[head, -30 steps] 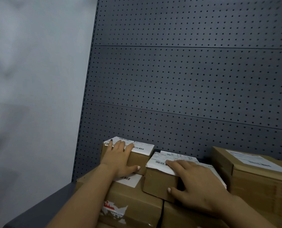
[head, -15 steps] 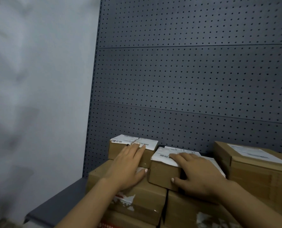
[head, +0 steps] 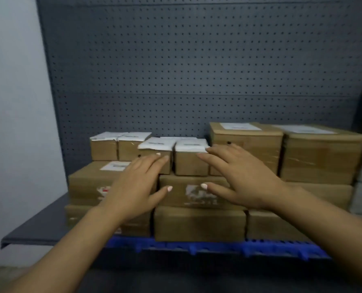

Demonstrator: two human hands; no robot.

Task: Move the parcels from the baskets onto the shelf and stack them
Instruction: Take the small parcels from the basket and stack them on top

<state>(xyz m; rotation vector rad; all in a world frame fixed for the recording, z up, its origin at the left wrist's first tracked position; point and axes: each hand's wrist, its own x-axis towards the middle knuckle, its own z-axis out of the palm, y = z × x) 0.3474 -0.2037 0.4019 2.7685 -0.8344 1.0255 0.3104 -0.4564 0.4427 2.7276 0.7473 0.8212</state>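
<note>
Left edge: grey shelf (head: 38, 227), bare at that end. Lower left of centre: left hand (head: 133, 187), fingers straight and spread, holding nothing; half a second before, it rested on a small labelled parcel (head: 131, 145), now withdrawn. Centre: second small parcel (head: 190, 159), set on the larger cartons (head: 199, 223). Right of centre: right hand (head: 243, 178), likewise open and lifted off. Judged: both parcels placed, stack standing; next parcel due.

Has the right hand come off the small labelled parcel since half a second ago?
Yes. The right hand has drawn back toward the person, fingers straight, now in front of the small labelled parcel rather than pressing on its top.
</note>
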